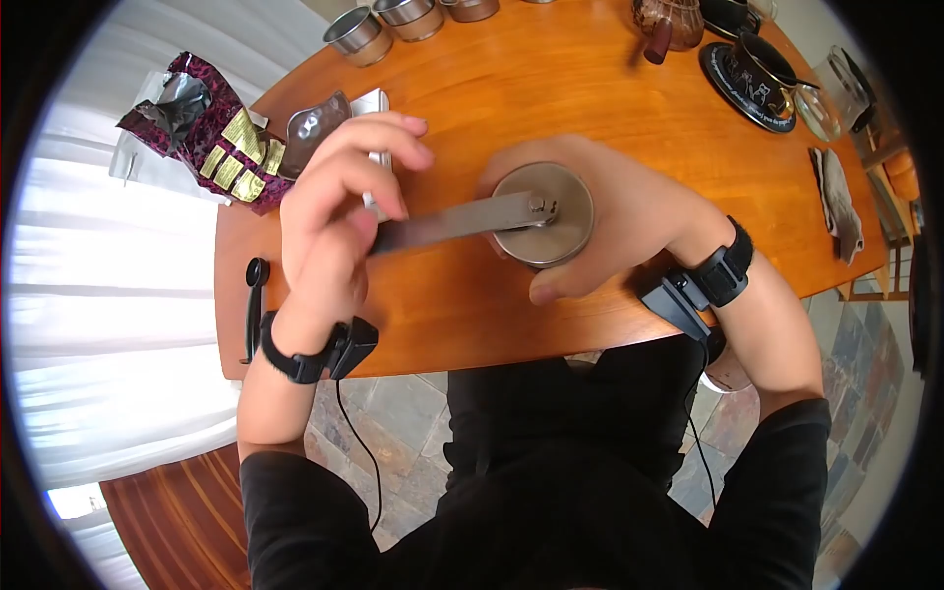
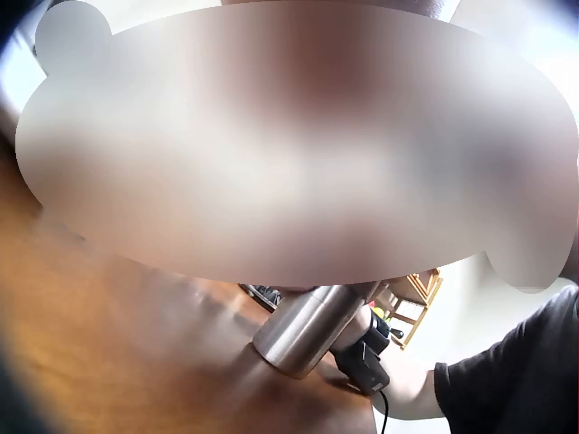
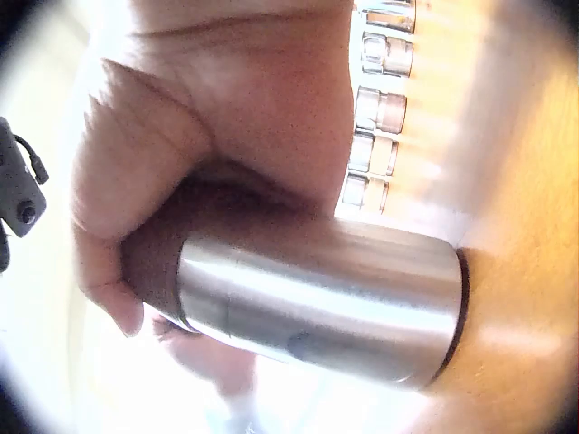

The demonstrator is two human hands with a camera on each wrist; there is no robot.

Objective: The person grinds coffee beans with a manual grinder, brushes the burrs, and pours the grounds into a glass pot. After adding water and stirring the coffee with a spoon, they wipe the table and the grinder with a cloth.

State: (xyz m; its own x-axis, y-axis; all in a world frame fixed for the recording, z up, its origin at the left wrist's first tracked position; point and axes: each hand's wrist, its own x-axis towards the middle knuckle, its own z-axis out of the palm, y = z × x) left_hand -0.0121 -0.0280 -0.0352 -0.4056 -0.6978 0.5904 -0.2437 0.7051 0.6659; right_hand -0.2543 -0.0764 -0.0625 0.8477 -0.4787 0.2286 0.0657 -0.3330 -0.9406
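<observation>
A steel cylindrical grinder (image 1: 544,241) stands at the table's near side, seen from above. Around its upper part curls the right hand (image 1: 634,211); the right wrist view shows that hand (image 3: 226,108) gripping the dark band near the top of the steel body (image 3: 335,298). From the lid a flat metal crank arm (image 1: 462,218) reaches left to a dark, blurred end. The left hand (image 1: 334,202) pinches that end with thumb and bent fingers, the other fingers raised. In the left wrist view a blur covers the hand, with the grinder (image 2: 308,330) below it.
A purple patterned bag (image 1: 231,147) and a dark translucent dish (image 1: 315,133) lie at the left, above a black scoop (image 1: 256,275). Several metal cups (image 1: 359,39) line the far edge. At the right are a black cup and saucer (image 1: 733,88) and a folded cloth (image 1: 836,206).
</observation>
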